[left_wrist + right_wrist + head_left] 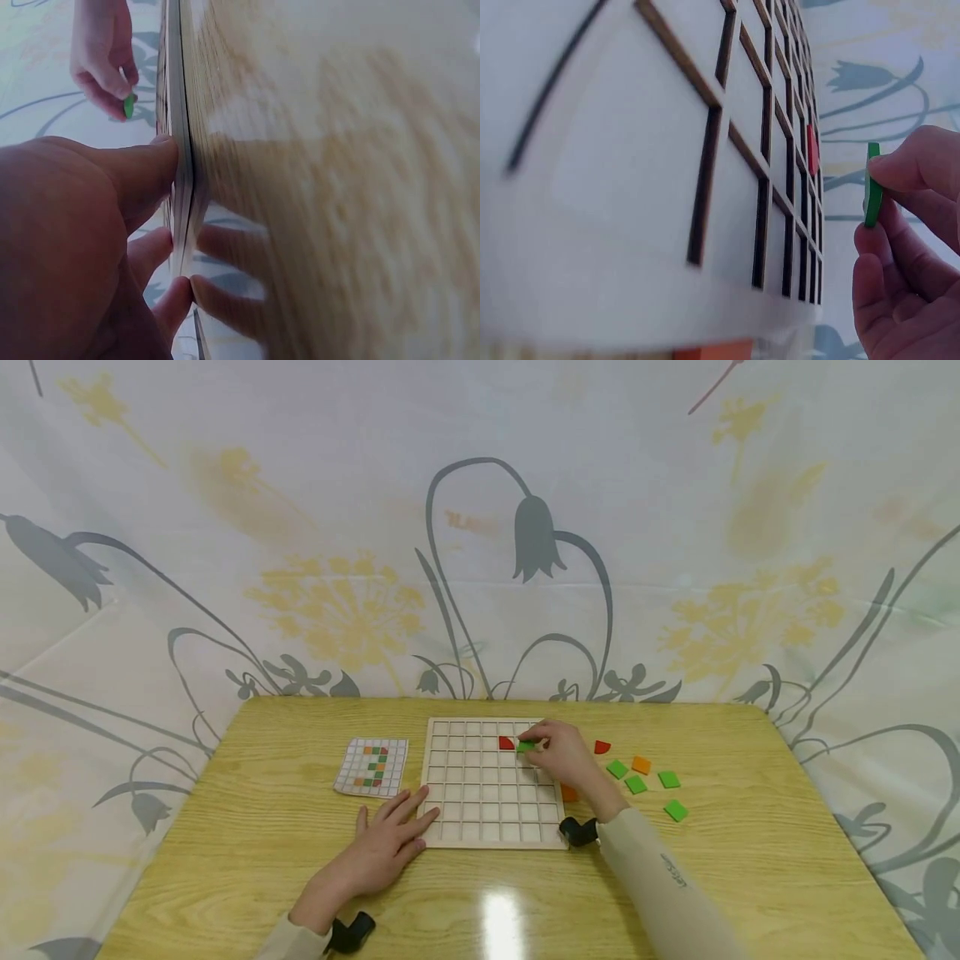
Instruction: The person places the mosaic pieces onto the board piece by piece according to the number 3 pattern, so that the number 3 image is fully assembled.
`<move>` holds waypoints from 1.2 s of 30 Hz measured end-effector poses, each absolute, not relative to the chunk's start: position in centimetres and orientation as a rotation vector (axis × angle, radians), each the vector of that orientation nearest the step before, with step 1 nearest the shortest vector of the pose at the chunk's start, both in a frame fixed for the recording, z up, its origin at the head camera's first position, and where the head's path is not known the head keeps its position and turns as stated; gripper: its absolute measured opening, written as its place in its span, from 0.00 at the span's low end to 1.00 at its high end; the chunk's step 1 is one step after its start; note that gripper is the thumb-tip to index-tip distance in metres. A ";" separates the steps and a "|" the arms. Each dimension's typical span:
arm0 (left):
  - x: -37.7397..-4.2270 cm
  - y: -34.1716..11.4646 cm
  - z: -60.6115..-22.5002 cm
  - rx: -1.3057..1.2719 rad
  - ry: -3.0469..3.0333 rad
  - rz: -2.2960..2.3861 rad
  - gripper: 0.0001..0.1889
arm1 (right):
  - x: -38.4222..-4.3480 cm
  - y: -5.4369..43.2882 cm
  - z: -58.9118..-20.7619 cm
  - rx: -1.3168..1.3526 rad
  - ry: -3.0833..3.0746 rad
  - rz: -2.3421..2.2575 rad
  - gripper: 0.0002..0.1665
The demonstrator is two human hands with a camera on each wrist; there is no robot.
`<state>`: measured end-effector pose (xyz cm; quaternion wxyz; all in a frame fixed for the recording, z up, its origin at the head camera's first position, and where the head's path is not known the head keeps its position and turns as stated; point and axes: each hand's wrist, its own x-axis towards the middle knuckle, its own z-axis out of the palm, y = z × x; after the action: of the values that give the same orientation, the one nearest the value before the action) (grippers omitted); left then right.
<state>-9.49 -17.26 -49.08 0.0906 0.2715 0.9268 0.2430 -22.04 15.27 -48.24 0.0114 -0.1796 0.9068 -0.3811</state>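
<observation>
A pale wooden grid board [474,846] lies on the table, with a red quarter-round piece [506,743] in one of its upper cells. Between thumb and fingers my right hand [561,753] pinches a green square tile [872,185], just right of the red piece. In the right wrist view the tile is held apart from the grid. My left hand [378,853] rests at the board's lower left, fingers spread, some fingertips on its edge. A paper pattern card [343,777] printed with coloured cells lies left of the board.
Right of the board lie several loose green tiles [668,779], an orange tile [641,765] and another red quarter-round piece [602,747]. Another orange piece [569,793] shows partly beneath my right forearm. A flower-patterned cloth [480,610] hangs behind the table.
</observation>
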 end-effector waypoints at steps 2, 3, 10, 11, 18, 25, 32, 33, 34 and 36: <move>-9.5 -17.3 -49.1 0.809 2.756 0.722 0.25 | -22.4 14.8 -48.3 -0.573 2.816 -1.201 0.13; -9.5 -17.3 -49.1 0.810 2.757 0.724 0.25 | -22.6 14.5 -48.4 -0.574 2.807 -1.213 0.13; -9.5 -17.3 -49.2 0.822 2.768 0.707 0.25 | -23.7 13.1 -49.5 -0.567 2.778 -1.283 0.11; -9.5 -17.3 -49.2 0.823 2.768 0.705 0.25 | -23.9 12.9 -49.6 -0.555 2.776 -1.296 0.11; -9.5 -17.3 -49.2 0.812 2.759 0.736 0.25 | -24.2 11.4 -50.0 -0.494 2.678 -1.435 0.11; -9.6 -17.3 -49.1 0.796 2.738 0.755 0.25 | -24.2 10.3 -50.3 -0.352 2.582 -1.524 0.12; -9.6 -17.3 -49.2 0.795 2.748 0.738 0.25 | -24.5 10.1 -50.8 -0.408 2.590 -1.514 0.12; -9.6 -17.3 -49.2 0.795 2.748 0.739 0.25 | -24.5 10.1 -50.8 -0.419 2.588 -1.514 0.12; -9.6 -17.3 -49.2 0.795 2.748 0.743 0.25 | -24.5 10.0 -50.7 -0.424 2.588 -1.515 0.12; -9.6 -17.3 -49.2 0.793 2.746 0.749 0.25 | -24.5 10.0 -50.7 -0.432 2.588 -1.514 0.12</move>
<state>-9.58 -17.30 -49.20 0.0932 0.2674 0.9253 0.2523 -24.47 9.97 -50.67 0.0563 -0.1425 0.8530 -0.4990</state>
